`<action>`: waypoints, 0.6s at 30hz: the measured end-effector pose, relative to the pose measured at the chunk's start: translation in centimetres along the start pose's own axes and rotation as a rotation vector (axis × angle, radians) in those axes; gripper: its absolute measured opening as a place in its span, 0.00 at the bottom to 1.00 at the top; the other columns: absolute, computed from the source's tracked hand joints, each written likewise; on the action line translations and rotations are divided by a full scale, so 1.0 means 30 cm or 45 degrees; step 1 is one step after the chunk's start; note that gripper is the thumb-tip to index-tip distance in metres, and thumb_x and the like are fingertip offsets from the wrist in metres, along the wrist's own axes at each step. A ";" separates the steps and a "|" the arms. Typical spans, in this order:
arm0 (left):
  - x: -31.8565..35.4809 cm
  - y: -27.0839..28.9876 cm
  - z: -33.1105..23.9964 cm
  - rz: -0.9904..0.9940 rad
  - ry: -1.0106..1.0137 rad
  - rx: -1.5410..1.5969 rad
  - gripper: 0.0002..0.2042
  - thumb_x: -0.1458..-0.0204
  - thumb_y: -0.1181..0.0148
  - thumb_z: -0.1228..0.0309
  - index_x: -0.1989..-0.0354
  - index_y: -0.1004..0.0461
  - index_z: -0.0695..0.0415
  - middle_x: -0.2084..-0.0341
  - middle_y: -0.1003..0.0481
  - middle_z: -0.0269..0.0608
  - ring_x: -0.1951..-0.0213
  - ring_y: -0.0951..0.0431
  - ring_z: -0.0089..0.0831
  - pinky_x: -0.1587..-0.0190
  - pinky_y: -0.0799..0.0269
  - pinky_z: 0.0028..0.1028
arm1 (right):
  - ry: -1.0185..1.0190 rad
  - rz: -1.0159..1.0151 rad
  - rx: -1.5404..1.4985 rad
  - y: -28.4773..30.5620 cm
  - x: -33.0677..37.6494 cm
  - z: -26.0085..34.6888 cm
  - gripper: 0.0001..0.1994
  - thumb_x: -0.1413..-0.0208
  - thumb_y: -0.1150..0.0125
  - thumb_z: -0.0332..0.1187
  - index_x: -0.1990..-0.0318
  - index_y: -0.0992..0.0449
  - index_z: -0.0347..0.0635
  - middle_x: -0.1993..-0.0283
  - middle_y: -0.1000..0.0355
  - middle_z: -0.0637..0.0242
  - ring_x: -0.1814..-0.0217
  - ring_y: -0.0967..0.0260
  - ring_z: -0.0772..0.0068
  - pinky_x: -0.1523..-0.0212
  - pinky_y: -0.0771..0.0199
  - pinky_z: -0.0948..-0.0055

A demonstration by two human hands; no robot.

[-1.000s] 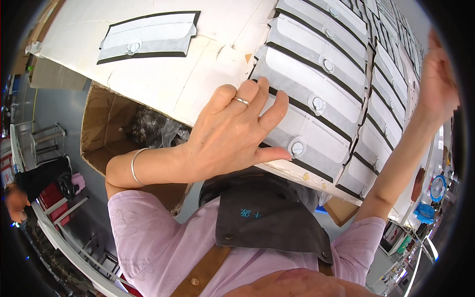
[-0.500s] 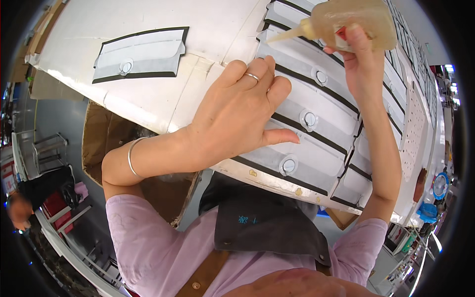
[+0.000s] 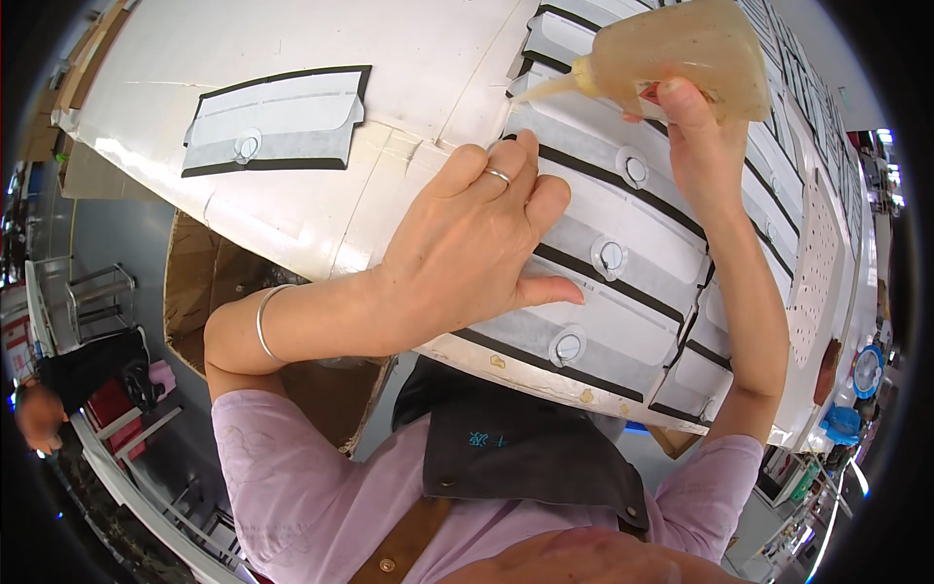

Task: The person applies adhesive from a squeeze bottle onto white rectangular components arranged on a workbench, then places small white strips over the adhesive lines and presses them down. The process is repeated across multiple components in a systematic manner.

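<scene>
My right hand (image 3: pixel 696 131) grips a translucent squeeze bottle (image 3: pixel 681 58) of yellowish liquid, tilted on its side. Its thin nozzle points left, with the tip at or just above the left end of a flat white-and-grey piece (image 3: pixel 584 119). Several such pieces with black edges and round white discs lie overlapped in a row. My left hand (image 3: pixel 477 229), a ring on one finger, rests over the row's left ends. Its fingers are bent with their tips against the pieces, and the thumb stretches out apart. What lies under the palm is hidden.
A single similar piece (image 3: pixel 277 122) lies apart on the white tabletop (image 3: pixel 409 58). More rows extend to the right, beside a perforated board (image 3: pixel 812 258). Below the table's left edge stands an open cardboard box (image 3: pixel 190 282). A small blue fan (image 3: pixel 866 372) is at the far right.
The bottle has shifted slightly left and down in the picture, bringing its nozzle tip closer to the piece's left end. My left hand keeps nearly the same place on the row.
</scene>
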State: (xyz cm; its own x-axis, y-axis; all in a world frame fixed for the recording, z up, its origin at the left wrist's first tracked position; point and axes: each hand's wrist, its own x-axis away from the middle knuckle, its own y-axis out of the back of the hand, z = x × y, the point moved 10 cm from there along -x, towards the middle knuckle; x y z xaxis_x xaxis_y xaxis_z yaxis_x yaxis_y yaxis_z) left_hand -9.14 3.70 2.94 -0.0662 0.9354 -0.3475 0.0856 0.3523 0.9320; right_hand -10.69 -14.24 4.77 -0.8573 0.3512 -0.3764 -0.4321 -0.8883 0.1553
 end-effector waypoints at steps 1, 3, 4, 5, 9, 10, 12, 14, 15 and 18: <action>0.001 0.000 0.000 -0.001 0.000 -0.011 0.40 0.62 0.35 0.33 0.58 0.31 0.62 0.46 0.23 0.58 0.53 0.26 0.40 0.52 0.36 0.34 | -0.003 0.010 -0.008 0.000 0.007 -0.001 0.19 0.36 0.33 0.40 0.46 0.26 0.35 0.51 0.23 0.62 0.52 0.23 0.67 0.58 0.17 0.62; -0.001 -0.001 0.000 0.006 0.002 -0.014 0.40 0.63 0.35 0.33 0.58 0.31 0.62 0.46 0.23 0.58 0.53 0.26 0.40 0.52 0.36 0.34 | -0.012 0.014 0.011 0.009 0.022 -0.002 0.19 0.36 0.34 0.39 0.46 0.26 0.35 0.51 0.24 0.62 0.52 0.24 0.67 0.57 0.18 0.62; -0.001 -0.001 -0.001 0.009 0.003 -0.015 0.40 0.63 0.35 0.33 0.58 0.31 0.61 0.46 0.23 0.58 0.53 0.27 0.40 0.52 0.36 0.34 | -0.019 0.010 0.034 0.012 0.028 -0.001 0.18 0.36 0.34 0.38 0.46 0.26 0.35 0.51 0.24 0.62 0.53 0.24 0.67 0.57 0.18 0.62; -0.001 -0.002 -0.001 0.012 0.007 -0.013 0.40 0.63 0.35 0.33 0.58 0.31 0.61 0.46 0.23 0.58 0.53 0.27 0.40 0.52 0.36 0.34 | -0.028 -0.008 0.084 0.014 0.033 -0.001 0.18 0.36 0.34 0.38 0.46 0.26 0.35 0.51 0.24 0.62 0.53 0.24 0.67 0.57 0.18 0.62; 0.000 -0.003 -0.001 0.015 0.020 -0.001 0.40 0.63 0.34 0.33 0.57 0.31 0.61 0.46 0.23 0.58 0.54 0.27 0.40 0.52 0.36 0.34 | -0.054 -0.010 0.147 0.008 0.010 -0.002 0.17 0.37 0.34 0.35 0.47 0.26 0.34 0.52 0.23 0.62 0.54 0.24 0.67 0.55 0.18 0.62; 0.001 -0.002 -0.001 0.013 0.022 0.001 0.40 0.63 0.34 0.33 0.57 0.32 0.61 0.46 0.22 0.58 0.54 0.27 0.40 0.52 0.36 0.34 | -0.024 -0.039 0.116 0.036 0.005 -0.031 0.16 0.37 0.34 0.35 0.47 0.25 0.34 0.53 0.23 0.62 0.54 0.24 0.67 0.55 0.18 0.62; 0.000 -0.003 -0.002 0.003 0.015 0.012 0.40 0.63 0.34 0.33 0.58 0.32 0.61 0.46 0.22 0.58 0.54 0.27 0.40 0.52 0.36 0.34 | 0.033 -0.099 0.061 0.104 0.001 -0.100 0.16 0.37 0.33 0.34 0.48 0.25 0.34 0.54 0.23 0.62 0.55 0.24 0.67 0.56 0.18 0.61; 0.000 -0.002 -0.001 0.001 0.015 0.018 0.40 0.64 0.34 0.33 0.58 0.32 0.60 0.47 0.22 0.58 0.54 0.27 0.40 0.53 0.36 0.34 | 0.011 -0.148 0.077 0.108 -0.003 -0.108 0.15 0.37 0.33 0.33 0.49 0.24 0.33 0.55 0.22 0.61 0.56 0.23 0.67 0.57 0.18 0.62; -0.001 -0.001 0.000 0.003 0.015 0.018 0.40 0.64 0.33 0.33 0.58 0.32 0.60 0.47 0.22 0.57 0.54 0.27 0.40 0.53 0.36 0.34 | 0.000 -0.173 0.084 0.108 -0.005 -0.109 0.15 0.37 0.33 0.33 0.49 0.24 0.33 0.55 0.22 0.61 0.56 0.23 0.66 0.57 0.18 0.62; -0.004 0.001 0.000 0.002 0.015 0.020 0.40 0.64 0.33 0.33 0.57 0.31 0.60 0.47 0.22 0.57 0.54 0.26 0.40 0.54 0.37 0.34 | 0.042 -0.089 0.140 0.105 0.004 -0.104 0.17 0.37 0.33 0.35 0.47 0.25 0.33 0.52 0.23 0.60 0.54 0.23 0.67 0.59 0.17 0.63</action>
State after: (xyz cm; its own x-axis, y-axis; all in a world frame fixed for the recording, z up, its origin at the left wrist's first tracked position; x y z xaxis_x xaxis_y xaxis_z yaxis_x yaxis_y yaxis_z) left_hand -9.13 3.61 3.01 -0.0778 0.9355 -0.3448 0.1016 0.3515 0.9307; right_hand -11.29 -17.92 2.38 -0.8151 0.3995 -0.4194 -0.5201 -0.8236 0.2263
